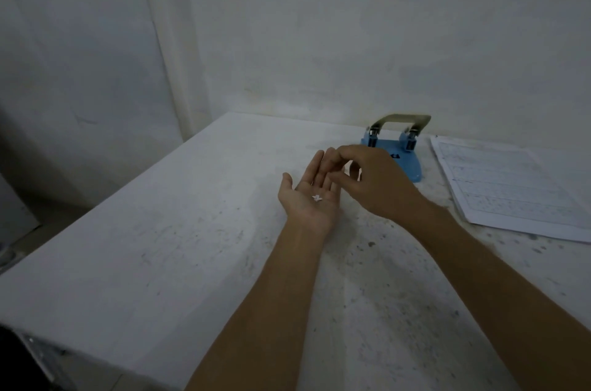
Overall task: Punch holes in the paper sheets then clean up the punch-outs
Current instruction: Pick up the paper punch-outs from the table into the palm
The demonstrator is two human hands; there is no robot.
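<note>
My left hand [308, 195] lies palm up above the white table [160, 246], fingers straight, and cradles a few small white punch-outs [317, 197] in its palm. My right hand [374, 181] hovers just right of it, fingers curled and pinched together over the left fingers; I cannot tell whether anything is pinched. Behind the hands stands a blue hole punch [398, 147] with a metal lever, partly hidden by my right hand. A stack of printed paper sheets [508, 186] lies to its right.
The table stands against a pale wall at the back. Its left edge runs diagonally from the back to the near left corner, with dark floor beyond. The surface is speckled with small dark marks.
</note>
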